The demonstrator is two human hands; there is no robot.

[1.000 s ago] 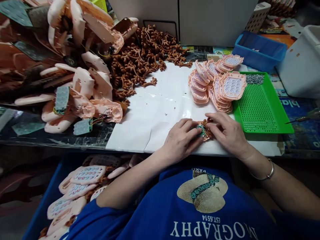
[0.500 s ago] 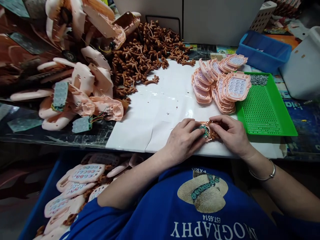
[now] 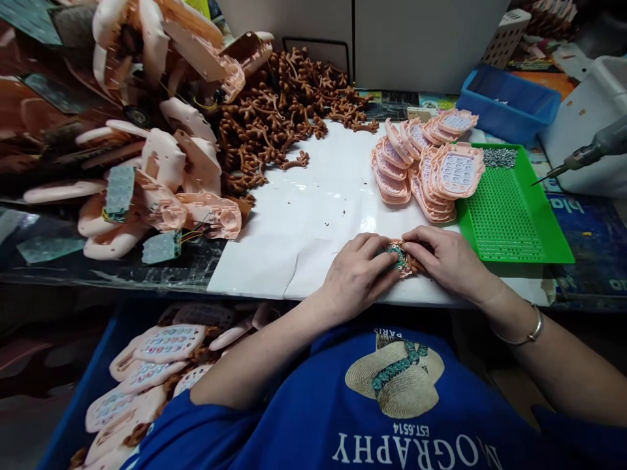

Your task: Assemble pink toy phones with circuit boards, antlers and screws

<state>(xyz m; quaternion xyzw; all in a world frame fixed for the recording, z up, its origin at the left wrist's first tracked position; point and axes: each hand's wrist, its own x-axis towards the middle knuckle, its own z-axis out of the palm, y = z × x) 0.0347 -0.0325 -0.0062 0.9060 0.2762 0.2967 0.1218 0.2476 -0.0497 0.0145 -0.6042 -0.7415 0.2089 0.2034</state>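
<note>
Nearest, below the table edge and down to the left of the fingers, a blue crate [image 3: 83,405] holds pink toy-phone fronts [image 3: 169,343] with coloured keys. A silver bracelet [image 3: 531,331] sits on the right wrist.

At the near edge of the white paper sheet [image 3: 313,209], both hands meet on a small pink shell [image 3: 402,258] with a green circuit board set in it. It lies on the paper, between the two sets of fingertips. The left hand [image 3: 355,277] is curled palm down, its fingers bent and close together, and their tips press on the shell's left side. The right hand [image 3: 448,261] comes in from the other side, its thumb and bent forefinger pinching the shell's right edge. The remaining fingers are tucked loosely behind.

Just beyond the right fingers stands a leaning stack of pink keypad plates [image 3: 426,173]. It touches the left rim of a green perforated tray [image 3: 512,219], which has a heap of small screws [image 3: 499,156] in its far corner. An electric screwdriver [image 3: 582,155] hangs above the tray's right side with its tip pointing down to the left.

Well left of the left fingers, pink housings [image 3: 171,163] trailing wires and grey keypad mats are piled up. Beyond the fingers, a mound of brown rubber pieces [image 3: 279,111] spills onto the sheet's far edge. Farthest, to the right, are a blue bin [image 3: 509,98] and a white container [image 3: 588,117].
</note>
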